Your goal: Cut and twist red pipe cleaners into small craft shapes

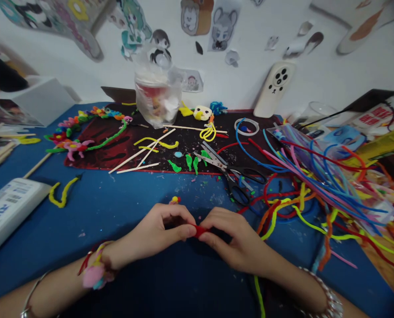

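Both hands sit close together just above the near edge of the blue table (64, 229), the left hand (157, 229) and right hand (233, 238) pinching a red pipe cleaner (199, 230) between them; the fingers hide most of it, so its shape is hard to make out. A small multicoloured pipe-cleaner piece (175, 200) lies just beyond the left hand. Past the right hand are black-handled scissors (232, 174), lying open at the edge of a dark red mat (91, 159), and a heap of colourful pipe cleaners (326, 194) spreads across the right side. Wooden sticks (140, 151) and green scraps (188, 161) lie on the mat.
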Tool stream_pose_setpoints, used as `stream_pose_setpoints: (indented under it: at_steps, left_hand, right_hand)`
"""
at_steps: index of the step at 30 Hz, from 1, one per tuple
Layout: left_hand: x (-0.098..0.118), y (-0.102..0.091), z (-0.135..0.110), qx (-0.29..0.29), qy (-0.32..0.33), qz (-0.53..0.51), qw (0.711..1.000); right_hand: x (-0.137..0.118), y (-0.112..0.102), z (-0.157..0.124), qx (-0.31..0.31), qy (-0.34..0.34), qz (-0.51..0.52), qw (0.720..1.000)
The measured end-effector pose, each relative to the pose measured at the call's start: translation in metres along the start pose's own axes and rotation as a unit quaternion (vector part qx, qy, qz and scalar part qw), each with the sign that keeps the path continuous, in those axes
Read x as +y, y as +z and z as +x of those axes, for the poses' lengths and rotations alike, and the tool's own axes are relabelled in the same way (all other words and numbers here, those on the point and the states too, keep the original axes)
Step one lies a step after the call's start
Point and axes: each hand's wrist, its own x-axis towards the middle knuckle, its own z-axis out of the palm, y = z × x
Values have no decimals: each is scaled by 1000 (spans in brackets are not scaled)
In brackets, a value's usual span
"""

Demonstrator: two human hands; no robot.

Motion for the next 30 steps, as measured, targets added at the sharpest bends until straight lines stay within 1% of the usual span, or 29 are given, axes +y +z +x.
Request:
stream_pose_setpoints:
  at_steps: [2,4,7,10,12,14,18,22,24,27,30]
  left_hand:
    - [1,1,0,-20,-19,-30,999]
    - [3,1,0,-46,-41,-65,996]
    - [7,3,-2,-88,-61,-105,989]
    - [9,3,-4,-106,-60,-115,986]
    - [9,3,-5,-104,-57,-119,986]
    - [8,2,-5,-98,-49,-122,987]
    - [6,1,-4,-85,-34,-112,989]
    - [4,2,-3,-48,-37,-81,995]
    - [4,3,-3,-38,-42,-63,996]
    - [6,5,-4,-35,-28,0,999]
    - [9,6,-6,-48,26,107,993]
  right_hand:
    - [-1,-1,-1,-58,-29,-14,998]
    - [-1,-1,-1,-91,-57,-6,994]
    - [3,-1,-2,-104,-110,31,988]
    - [9,0,-2,-107,-160,58,980]
    - [12,-1,-2,-102,-157,59,980]
    - [12,-2,-1,-97,-140,55,984]
    - [9,-6,0,-89,-130,31,987]
    - [7,-5,0,-36,-92,-44,994]
    - [7,-4,0,-20,-80,-68,994]
    - [8,-3,0,-31,-84,-68,994]
    - [8,-2,1,-49,-80,-58,994]
